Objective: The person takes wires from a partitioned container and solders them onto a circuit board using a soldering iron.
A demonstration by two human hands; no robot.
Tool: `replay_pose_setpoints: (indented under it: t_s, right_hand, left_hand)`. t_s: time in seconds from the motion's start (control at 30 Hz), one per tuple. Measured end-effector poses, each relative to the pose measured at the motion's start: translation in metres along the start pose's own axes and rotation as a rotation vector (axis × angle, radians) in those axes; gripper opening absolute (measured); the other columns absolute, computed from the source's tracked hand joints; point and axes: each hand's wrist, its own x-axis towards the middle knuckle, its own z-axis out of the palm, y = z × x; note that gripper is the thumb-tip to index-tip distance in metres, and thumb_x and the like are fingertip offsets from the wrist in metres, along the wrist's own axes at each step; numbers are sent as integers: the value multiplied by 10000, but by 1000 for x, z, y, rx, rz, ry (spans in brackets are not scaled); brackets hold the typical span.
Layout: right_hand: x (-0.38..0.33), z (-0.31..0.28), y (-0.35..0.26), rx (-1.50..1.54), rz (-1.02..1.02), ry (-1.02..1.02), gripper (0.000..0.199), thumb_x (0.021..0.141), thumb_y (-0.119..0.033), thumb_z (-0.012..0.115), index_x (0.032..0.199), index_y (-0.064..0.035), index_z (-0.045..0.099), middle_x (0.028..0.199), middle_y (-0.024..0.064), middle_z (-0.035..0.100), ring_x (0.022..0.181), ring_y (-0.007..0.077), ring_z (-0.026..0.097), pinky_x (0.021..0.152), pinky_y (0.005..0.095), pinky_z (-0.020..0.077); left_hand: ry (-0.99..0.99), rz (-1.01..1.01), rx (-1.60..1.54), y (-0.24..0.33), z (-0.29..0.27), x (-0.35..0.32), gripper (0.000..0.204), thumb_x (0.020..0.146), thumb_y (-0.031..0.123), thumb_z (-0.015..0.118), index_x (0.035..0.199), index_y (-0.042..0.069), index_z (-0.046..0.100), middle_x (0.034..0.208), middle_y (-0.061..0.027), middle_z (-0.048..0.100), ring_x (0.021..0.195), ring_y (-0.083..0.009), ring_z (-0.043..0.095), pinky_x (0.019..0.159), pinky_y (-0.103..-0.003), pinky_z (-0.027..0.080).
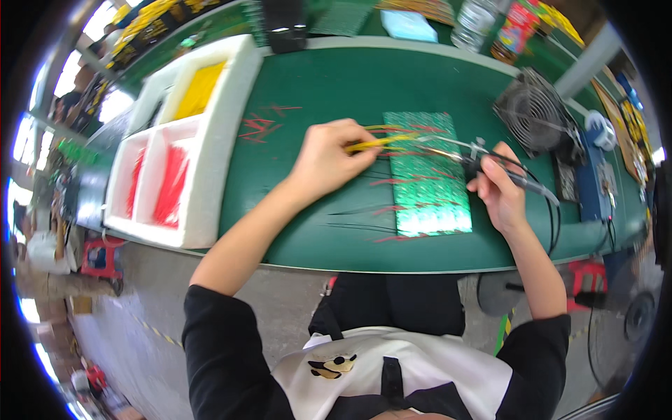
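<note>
A green circuit board panel (428, 182) lies on the green bench mat, with red and black wires sticking out from its left side. My left hand (334, 157) pinches a small bundle of yellow wires (367, 145), whose far ends reach over the upper part of the panel. In my right hand (502, 187) is a soldering iron (514, 178), held like a pen. Its metal tip and a thin feed tube point left, close to the yellow wire ends. Whether the tip touches the board I cannot tell.
Left stands a white foam box (210, 150) with red and yellow wires in its compartments. Loose red wires (260, 124) lie beside it. A fan (533, 115) and a blue soldering station (595, 171) stand right. A plastic bottle (476, 24) is at the back.
</note>
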Motion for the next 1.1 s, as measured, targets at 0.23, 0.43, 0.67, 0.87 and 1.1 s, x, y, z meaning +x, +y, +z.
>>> replay_pose_setpoints:
  t_s: [0.23,0.43,0.67,0.87,1.1]
  right_hand:
    - [-3,-4,13,76,1,30,97,869,-97,552,926,-76,477,664,-34,431,471,30,403,517,245,470]
    - [-12,-14,12,133,-29,180,65,923,-135,483,862,-113,480,572,-48,367,440,13,331,504,190,393]
    - [-4,-49,28,224,121,97,161,935,-187,466,1063,-95,501,543,-51,332,432,23,307,520,184,370]
    - [-10,-47,30,207,144,61,254,938,-188,463,1170,-91,496,535,-50,346,432,26,301,530,188,368]
    - [-35,-37,16,182,50,61,272,928,-137,471,1191,-69,488,624,-53,421,443,29,333,499,193,363]
  left_hand:
    - [-3,47,-74,-13,-8,-6,124,789,90,630,886,30,679,716,-106,606,635,-194,583,578,-287,458]
    - [111,16,-172,6,-22,4,150,848,121,563,883,25,672,680,-91,597,613,-160,552,574,-281,440]
    - [192,7,-375,14,-21,2,189,924,188,478,874,31,387,584,-29,416,531,-104,363,492,-282,325]
    - [161,-70,-545,6,-19,2,171,874,134,552,806,22,442,646,22,454,579,-44,383,507,-237,334]
    - [-98,-21,-622,18,3,-5,119,799,99,633,802,-1,567,746,-27,591,686,-55,513,594,-224,430]
